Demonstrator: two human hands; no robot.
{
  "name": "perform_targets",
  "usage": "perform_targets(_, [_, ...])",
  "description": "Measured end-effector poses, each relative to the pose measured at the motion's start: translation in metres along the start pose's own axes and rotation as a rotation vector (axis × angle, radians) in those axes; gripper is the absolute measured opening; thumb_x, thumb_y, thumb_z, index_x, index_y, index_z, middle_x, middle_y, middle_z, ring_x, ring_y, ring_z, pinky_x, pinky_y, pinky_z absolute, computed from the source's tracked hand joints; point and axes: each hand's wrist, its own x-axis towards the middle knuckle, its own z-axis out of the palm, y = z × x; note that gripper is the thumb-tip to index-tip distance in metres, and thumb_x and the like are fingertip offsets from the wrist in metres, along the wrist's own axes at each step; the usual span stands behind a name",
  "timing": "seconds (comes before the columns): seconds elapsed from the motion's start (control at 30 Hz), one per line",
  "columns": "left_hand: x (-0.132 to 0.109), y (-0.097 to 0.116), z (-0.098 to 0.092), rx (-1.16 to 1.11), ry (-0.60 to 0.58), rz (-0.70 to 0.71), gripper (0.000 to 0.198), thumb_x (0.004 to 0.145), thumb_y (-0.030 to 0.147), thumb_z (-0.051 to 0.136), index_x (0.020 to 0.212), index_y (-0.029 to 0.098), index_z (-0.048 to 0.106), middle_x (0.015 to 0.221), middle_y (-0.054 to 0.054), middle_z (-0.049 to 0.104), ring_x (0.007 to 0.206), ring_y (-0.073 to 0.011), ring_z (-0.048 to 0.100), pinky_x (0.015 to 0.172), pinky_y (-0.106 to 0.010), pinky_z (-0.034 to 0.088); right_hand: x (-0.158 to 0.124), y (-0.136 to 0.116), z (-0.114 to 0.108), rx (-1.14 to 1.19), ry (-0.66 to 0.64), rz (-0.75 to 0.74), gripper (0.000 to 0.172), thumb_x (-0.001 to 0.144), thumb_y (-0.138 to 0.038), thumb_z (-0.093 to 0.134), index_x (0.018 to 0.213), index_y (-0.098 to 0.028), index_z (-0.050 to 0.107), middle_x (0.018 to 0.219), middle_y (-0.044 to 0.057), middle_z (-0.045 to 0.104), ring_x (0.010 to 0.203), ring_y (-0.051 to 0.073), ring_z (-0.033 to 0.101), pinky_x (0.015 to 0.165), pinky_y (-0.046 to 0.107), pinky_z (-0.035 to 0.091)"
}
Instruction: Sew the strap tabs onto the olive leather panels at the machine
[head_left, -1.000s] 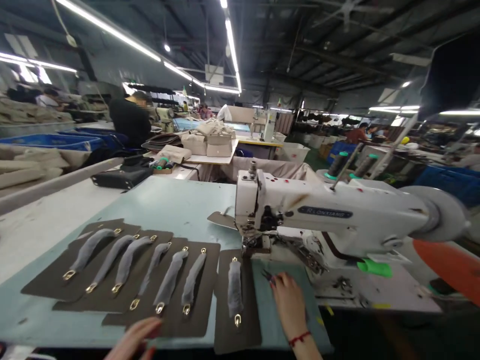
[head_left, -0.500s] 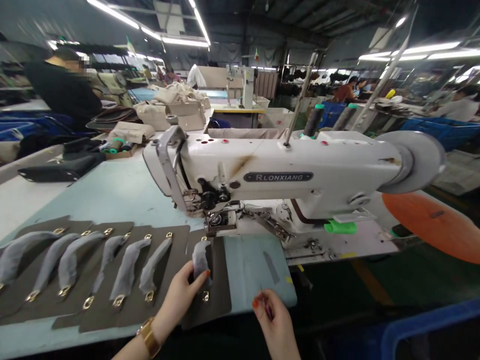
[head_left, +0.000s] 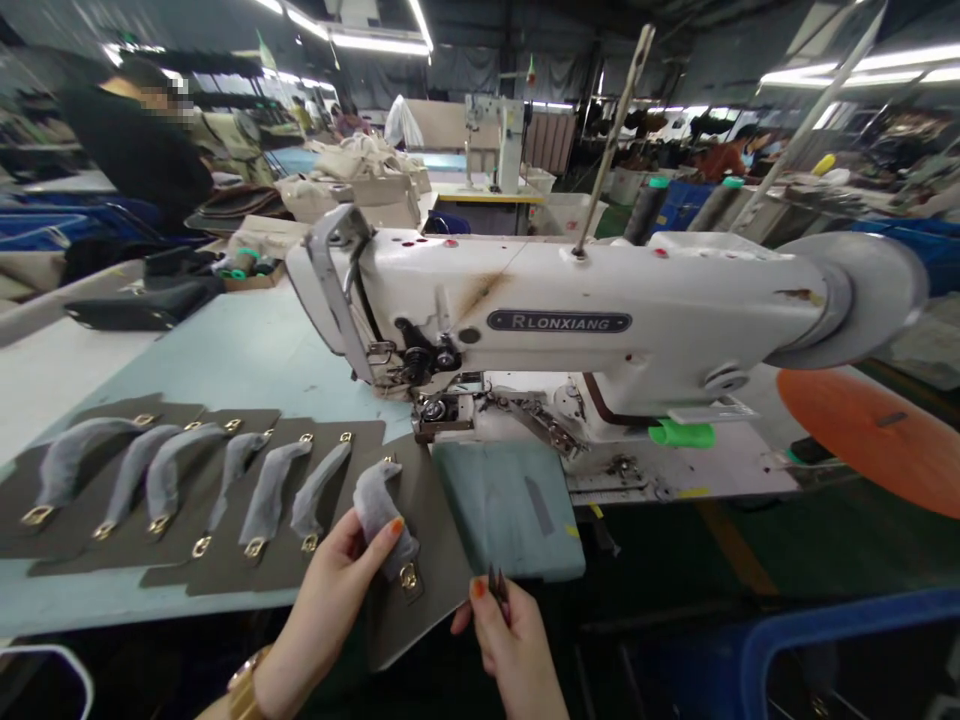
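My left hand [head_left: 349,560] is closed around a handle [head_left: 382,510] wrapped in whitish film, thumb on top. That handle is fixed by gold metal fittings to a flat grey-brown panel [head_left: 431,530], which lies tilted at the table's front edge. In my right hand [head_left: 506,630] is a pair of thread snips [head_left: 497,585], their dark pointed tips showing past the fingers. The right fingertips are close to the panel's lower right corner. To the left, several similar panels [head_left: 281,500] with wrapped handles lie overlapping in a row.
A white sewing machine [head_left: 562,310] stands just behind the panel. A pale blue-green tabletop [head_left: 247,340] spreads to the left. An orange disc [head_left: 870,430] is at the right, above a blue bin [head_left: 840,640]. A person [head_left: 127,140] sits at the far left.
My left hand has shifted slightly left with the panel, which is now turned and lifted at its near edge. My right hand has moved left towards it, and the snips' tips now show.
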Motion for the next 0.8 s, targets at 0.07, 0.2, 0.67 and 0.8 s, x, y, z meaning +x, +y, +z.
perform_targets(0.07, [-0.007,0.002,-0.005,-0.029,0.002,-0.007,0.042,0.072,0.044,0.074,0.104,0.018,0.065,0.096,-0.003,0.073,0.091,-0.021,0.065,0.079,-0.023,0.051,-0.005,-0.01,0.01,0.008,-0.023,-0.047,0.049,0.078,-0.061,0.063,0.077,-0.012,0.063,0.063,0.002,0.056,0.058,0.011,0.05,0.055,0.02,0.044])
perform_targets(0.2, [-0.02,0.003,-0.022,-0.162,-0.02,-0.056,0.042,0.075,0.042,0.071,0.11,0.019,0.063,0.102,-0.003,0.072,0.089,-0.0199,0.066,0.079,-0.025,0.051,-0.016,-0.024,0.036,0.036,-0.121,-0.155,0.05,0.071,-0.059,0.071,0.087,-0.013,0.065,0.077,0.006,0.063,0.071,0.017,0.058,0.071,0.027,0.049])
perform_targets(0.67, [-0.06,0.016,-0.046,-0.711,-0.22,-0.23,0.023,0.079,0.034,0.071,0.095,0.017,0.065,0.082,-0.002,0.069,0.07,-0.0121,0.062,0.065,-0.021,0.05,-0.036,-0.035,0.076,-0.278,-0.216,-0.605,0.044,0.078,-0.059,0.061,0.071,-0.016,0.069,0.066,0.004,0.059,0.059,0.013,0.053,0.056,0.02,0.044])
perform_targets(0.8, [-0.062,0.011,-0.038,-0.719,-0.216,-0.202,0.027,0.076,0.036,0.073,0.095,0.019,0.064,0.08,-0.001,0.067,0.065,-0.012,0.06,0.06,-0.021,0.048,-0.052,-0.037,0.083,-0.429,-0.063,-0.566,0.039,0.081,-0.051,0.06,0.065,-0.016,0.065,0.065,0.003,0.058,0.057,0.012,0.053,0.053,0.018,0.044])
